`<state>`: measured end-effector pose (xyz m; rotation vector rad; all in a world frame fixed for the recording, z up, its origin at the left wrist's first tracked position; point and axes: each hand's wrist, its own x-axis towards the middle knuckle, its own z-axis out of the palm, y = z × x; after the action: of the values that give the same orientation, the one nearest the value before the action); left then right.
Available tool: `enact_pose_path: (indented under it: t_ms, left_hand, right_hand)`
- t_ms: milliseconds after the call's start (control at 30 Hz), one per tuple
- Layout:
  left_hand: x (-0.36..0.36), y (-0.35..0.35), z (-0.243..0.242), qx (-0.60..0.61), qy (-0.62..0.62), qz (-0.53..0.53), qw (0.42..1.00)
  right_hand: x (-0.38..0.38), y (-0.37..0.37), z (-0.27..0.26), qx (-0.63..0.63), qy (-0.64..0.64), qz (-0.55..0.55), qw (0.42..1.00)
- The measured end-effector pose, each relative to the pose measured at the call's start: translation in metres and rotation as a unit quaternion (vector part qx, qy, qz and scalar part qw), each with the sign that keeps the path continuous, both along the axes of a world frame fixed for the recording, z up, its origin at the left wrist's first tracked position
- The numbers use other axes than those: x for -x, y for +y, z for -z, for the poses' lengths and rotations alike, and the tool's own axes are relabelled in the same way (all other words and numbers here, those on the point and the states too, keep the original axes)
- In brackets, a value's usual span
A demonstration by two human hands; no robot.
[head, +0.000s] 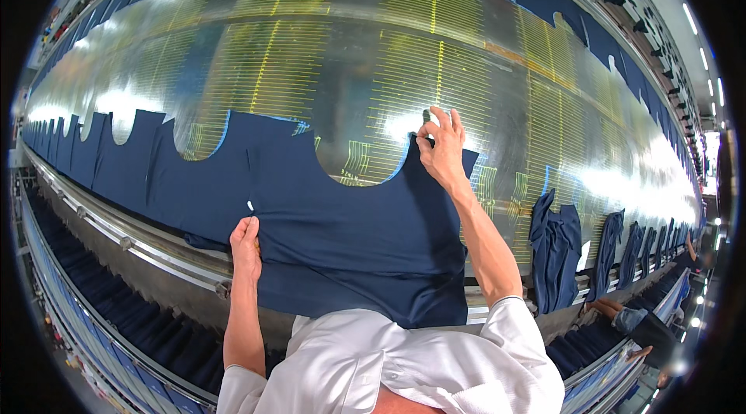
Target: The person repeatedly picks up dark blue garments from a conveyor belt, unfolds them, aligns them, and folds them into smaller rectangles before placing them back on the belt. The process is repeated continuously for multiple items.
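A navy cut garment panel (349, 227) lies over the near edge of a long glossy table (349, 76), its lower part hanging against my body. My left hand (246, 245) grips the panel's left edge near the table rim, just below a small white tag (250, 205). Farther up, my right hand (441, 143) pinches a top corner of the same panel between thumb and forefinger, the other fingers raised. Blue marks (399, 166) on the table follow the curved cut-out beside that corner.
Flat navy panels (198, 181) line the near side to the left, while bunched navy pieces (556, 251) drape over the edge to the right. Yellow ruled lines (285, 64) cover the tabletop. A metal rail (125, 243) borders it. Another person (641, 326) stands farther right.
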<state>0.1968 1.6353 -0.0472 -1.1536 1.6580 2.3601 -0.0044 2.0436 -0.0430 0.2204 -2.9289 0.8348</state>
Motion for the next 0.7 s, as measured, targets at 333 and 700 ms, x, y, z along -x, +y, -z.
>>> enact_pose_path:
  t_ms: [333, 700]
  left_hand:
    - [0.002, 0.002, -0.002, 0.013, 0.000, -0.004, 1.000]
    - [0.003, 0.003, -0.004, 0.014, 0.000, 0.005, 1.000]
  right_hand:
    - [-0.008, 0.010, 0.003, 0.058, 0.071, 0.056, 0.994]
    - [-0.076, -0.009, 0.020, -0.173, -0.010, -0.039, 0.984]
